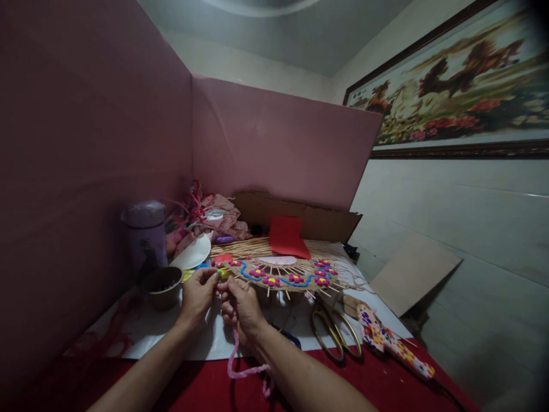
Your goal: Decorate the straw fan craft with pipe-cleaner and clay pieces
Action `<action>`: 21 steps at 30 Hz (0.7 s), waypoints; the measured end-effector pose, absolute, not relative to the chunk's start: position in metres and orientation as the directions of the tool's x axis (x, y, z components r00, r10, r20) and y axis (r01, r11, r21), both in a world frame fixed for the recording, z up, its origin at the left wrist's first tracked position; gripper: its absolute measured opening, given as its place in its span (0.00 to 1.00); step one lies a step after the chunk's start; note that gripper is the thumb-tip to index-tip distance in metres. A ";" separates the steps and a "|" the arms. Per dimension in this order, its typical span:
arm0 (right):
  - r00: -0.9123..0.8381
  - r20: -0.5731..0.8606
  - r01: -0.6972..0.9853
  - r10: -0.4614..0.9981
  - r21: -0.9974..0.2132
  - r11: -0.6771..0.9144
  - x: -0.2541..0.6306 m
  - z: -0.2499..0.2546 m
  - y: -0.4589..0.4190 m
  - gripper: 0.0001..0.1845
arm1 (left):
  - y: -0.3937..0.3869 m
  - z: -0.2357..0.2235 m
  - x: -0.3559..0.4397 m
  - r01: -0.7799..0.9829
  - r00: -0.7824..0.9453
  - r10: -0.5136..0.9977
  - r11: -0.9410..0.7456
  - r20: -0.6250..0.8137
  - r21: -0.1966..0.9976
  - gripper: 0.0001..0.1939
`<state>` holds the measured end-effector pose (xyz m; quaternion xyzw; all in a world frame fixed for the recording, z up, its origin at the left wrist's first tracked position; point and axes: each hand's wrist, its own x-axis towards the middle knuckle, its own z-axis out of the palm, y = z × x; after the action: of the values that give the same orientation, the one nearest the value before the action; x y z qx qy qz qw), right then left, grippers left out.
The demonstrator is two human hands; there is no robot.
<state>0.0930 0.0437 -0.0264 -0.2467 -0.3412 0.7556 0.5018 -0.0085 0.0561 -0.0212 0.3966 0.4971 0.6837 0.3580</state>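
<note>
My left hand (198, 294) is closed in a pinch, fingertips beside a small green and yellow piece (222, 273); what sits between them is too small to make out. My right hand (243, 309) is curled around a pink fuzzy strand (234, 360), its loose end dangling below the palm toward the red cloth. The two hands nearly meet at the fingertips. Just beyond them lies a curved brown cardboard piece (309, 280) with thin sticks poking from its edges, decorated with magenta flowers with yellow centres and a wavy blue line.
Gold-handled scissors (337, 332) and a flower-patterned glue gun (394, 340) lie to the right. A bowl (163, 286) and a lilac container (146, 237) stand left. Behind are a white paper plate (195, 252), a bundle of thin sticks (244, 247) and red paper (287, 236).
</note>
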 end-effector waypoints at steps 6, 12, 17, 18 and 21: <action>-0.363 -0.019 -0.598 0.932 -0.762 -0.248 0.093 -0.026 0.044 0.20 | 0.058 -0.023 -0.009 -0.085 -0.423 0.883 -0.261 0.203 0.961 0.16; -0.364 -0.017 -0.595 0.931 -0.765 -0.247 0.093 -0.026 0.043 0.20 | 0.059 -0.022 -0.009 -0.073 -0.425 0.879 -0.273 0.218 0.959 0.15; -0.364 -0.022 -0.591 0.931 -0.767 -0.249 0.093 -0.025 0.043 0.20 | 0.058 -0.021 -0.008 -0.071 -0.424 0.874 -0.294 0.238 0.953 0.14; -0.364 -0.022 -0.591 0.931 -0.767 -0.249 0.093 -0.025 0.043 0.20 | 0.058 -0.021 -0.008 -0.071 -0.425 0.873 -0.295 0.239 0.953 0.14; -0.359 -0.028 -0.590 0.933 -0.768 -0.250 0.093 -0.025 0.044 0.20 | 0.058 -0.021 -0.008 -0.072 -0.420 0.874 -0.299 0.243 0.952 0.14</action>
<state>0.0927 0.0437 -0.0254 -0.2505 -0.3426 0.7498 0.5076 -0.0082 0.0579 -0.0208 0.4153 0.4829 0.6907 0.3426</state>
